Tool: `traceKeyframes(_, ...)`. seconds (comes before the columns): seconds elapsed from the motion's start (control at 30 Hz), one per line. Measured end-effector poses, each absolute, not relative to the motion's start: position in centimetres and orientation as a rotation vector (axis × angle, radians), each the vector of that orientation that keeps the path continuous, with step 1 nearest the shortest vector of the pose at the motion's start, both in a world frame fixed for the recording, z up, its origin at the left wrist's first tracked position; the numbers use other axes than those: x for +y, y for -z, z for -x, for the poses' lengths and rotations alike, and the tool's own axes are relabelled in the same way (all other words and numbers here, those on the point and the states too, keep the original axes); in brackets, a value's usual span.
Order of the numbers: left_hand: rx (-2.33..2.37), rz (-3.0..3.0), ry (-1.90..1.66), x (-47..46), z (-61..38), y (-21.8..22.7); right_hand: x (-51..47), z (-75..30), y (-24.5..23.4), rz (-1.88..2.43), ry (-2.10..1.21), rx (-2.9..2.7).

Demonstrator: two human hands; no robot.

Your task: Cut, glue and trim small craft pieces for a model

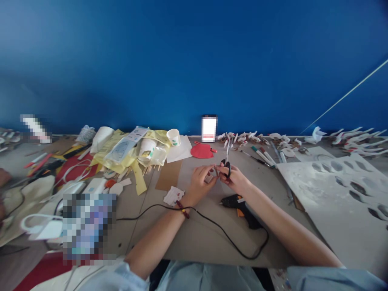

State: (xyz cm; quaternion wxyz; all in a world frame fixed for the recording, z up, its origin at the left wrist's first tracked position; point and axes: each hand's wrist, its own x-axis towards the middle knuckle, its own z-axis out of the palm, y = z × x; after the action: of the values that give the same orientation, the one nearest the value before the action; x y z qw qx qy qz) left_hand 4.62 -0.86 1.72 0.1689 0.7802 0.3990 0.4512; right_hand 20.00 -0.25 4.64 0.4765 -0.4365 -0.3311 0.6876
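Near the middle of the table, my right hand (237, 180) has its fingers around a pair of scissors (228, 165). Their black handles sit at the hand and the metal blades point up and away. Close on its left, my left hand (200, 182) is closed, pinching a small pale brownish piece (208, 178) whose kind is unclear. The fingertips of both hands nearly meet, and a thin dark strip shows between them. Below my right forearm lies a black glue gun (242, 209), its cord looping across my left wrist.
Beyond my hands lie a red cut-out (202, 150) and a propped phone (209, 129). Markers (264, 155) and white paper pieces are at the back right, by a large white sheet with cut holes (315, 194). Yellow packets (121, 155), a paper cup (173, 138) and cardboard (168, 176) occupy the left.
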Motion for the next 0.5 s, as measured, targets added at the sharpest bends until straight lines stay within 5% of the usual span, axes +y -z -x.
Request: traceKeyframes(0.5,0.928,-1.316,-1.331,-0.29,-5.19,-1.35,0.09,-20.15,-4.64,1.091,-1.626,-0.861)
